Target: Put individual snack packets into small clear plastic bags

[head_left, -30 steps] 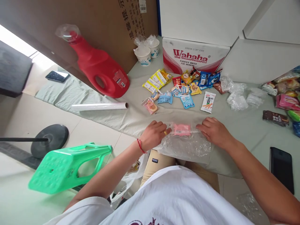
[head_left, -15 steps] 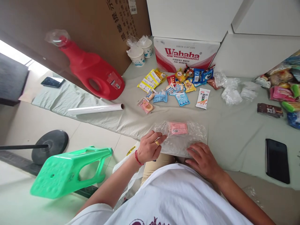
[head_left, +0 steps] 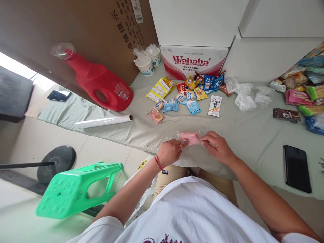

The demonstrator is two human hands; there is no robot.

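A pink snack packet [head_left: 190, 136] lies in front of me on the cloth-covered surface, with clear plastic film [head_left: 178, 135] gathered round it. My left hand [head_left: 170, 152] is closed at the packet's left lower side, its fingers curled on the film and the packet; the fingertips are partly hidden. At the right end, my right hand [head_left: 219, 146] pinches the film between thumb and fingers. Beyond them are a round biscuit in a small clear wrapper [head_left: 156, 116], a pale blue packet [head_left: 170, 105] and a white stick-snack packet [head_left: 215, 106].
Several snack packets lie before a Wahaha box [head_left: 192, 62]. Crumpled plastic [head_left: 245, 99] and a black phone [head_left: 297, 168] are on the right. At left are a red jug [head_left: 103, 82], a film roll [head_left: 103, 121], two paper cups [head_left: 144, 65] and a green stool [head_left: 76, 189].
The film, spread flat beneath the packet before, is now folded round it. My right hand has moved up to the packet's right end and pinches the film. My left hand has shifted right.
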